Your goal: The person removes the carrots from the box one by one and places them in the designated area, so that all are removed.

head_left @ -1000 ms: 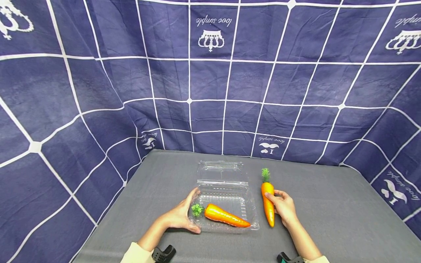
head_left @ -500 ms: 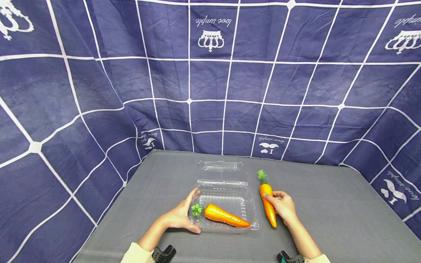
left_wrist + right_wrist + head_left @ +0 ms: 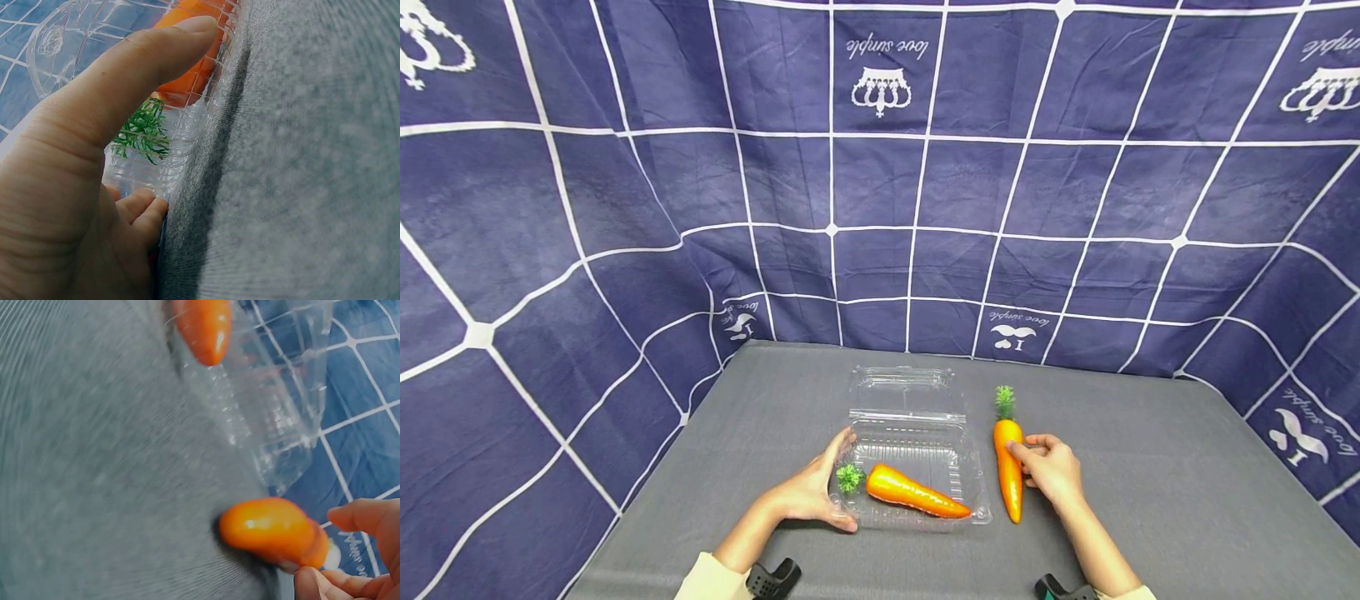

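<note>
A clear plastic clamshell box (image 3: 917, 446) lies with its lid folded back. One orange carrot (image 3: 916, 493) lies in it, its green tuft toward the left side. My left hand (image 3: 811, 493) holds the box by its left end, thumb along the front wall and fingers spread toward the back. A second carrot (image 3: 1009, 475) lies on the grey cloth right of the box, tuft pointing away. My right hand (image 3: 1052, 471) is beside it, thumb overlapping it in the head view. In the right wrist view, the upper digit stands apart from this carrot (image 3: 272, 530) and the lower fingertips are right at its side.
A grey cloth (image 3: 1157, 483) covers the table. Behind and at both sides hangs a navy curtain (image 3: 880, 192) with white grid lines. The box lid (image 3: 904, 387) lies toward the back edge. Dark bands are on both wrists.
The right carrot's tuft has swung right and its tip left, so it lies straighter. My right hand has shifted slightly right with its grasp loosened. The left hand and box have stayed put.
</note>
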Demonstrator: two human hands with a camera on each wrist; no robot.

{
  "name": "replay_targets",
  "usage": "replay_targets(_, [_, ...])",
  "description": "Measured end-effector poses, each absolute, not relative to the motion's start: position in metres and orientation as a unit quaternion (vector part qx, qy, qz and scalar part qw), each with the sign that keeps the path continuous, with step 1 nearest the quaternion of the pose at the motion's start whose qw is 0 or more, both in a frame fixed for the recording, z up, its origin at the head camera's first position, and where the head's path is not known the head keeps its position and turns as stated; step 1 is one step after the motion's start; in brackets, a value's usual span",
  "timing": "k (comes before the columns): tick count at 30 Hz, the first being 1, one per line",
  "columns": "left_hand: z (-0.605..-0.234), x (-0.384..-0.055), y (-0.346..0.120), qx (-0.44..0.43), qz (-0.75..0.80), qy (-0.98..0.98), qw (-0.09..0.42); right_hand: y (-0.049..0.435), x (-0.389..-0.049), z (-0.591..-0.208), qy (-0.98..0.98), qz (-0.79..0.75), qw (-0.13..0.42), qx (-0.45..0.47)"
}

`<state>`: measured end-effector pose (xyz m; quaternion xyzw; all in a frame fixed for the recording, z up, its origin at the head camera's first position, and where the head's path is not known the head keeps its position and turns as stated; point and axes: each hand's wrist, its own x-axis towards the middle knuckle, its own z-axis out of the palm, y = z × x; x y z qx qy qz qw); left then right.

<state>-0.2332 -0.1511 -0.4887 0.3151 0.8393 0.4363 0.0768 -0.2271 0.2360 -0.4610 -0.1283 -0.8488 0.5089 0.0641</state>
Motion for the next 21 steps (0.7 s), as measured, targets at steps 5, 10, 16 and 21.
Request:
replay_targets(5, [-0.489, -0.233, -0.151, 0.316, 0.434, 0.84, 0.075, 0.232, -0.225, -0.45, -0.848, 0.512, 0.074, -0.117])
replay_targets(10, [-0.49, -0.233, -0.151, 0.316, 0.434, 0.84, 0.076, 0.222, -0.224, -0.44, -0.828, 0.547, 0.067, -0.105])
replay_targets(16, [-0.49, -0.234, -0.151, 0.317, 0.432, 0.841, 0.073, 0.207, -0.223, -0.432, -0.813, 0.575, 0.052, -0.08])
replay_targets(21, [-0.49, -0.234, -0.151, 0.317, 0.433, 0.84, 0.074, 0.191, -0.221, -0.426, -0.805, 0.588, 0.052, -0.05])
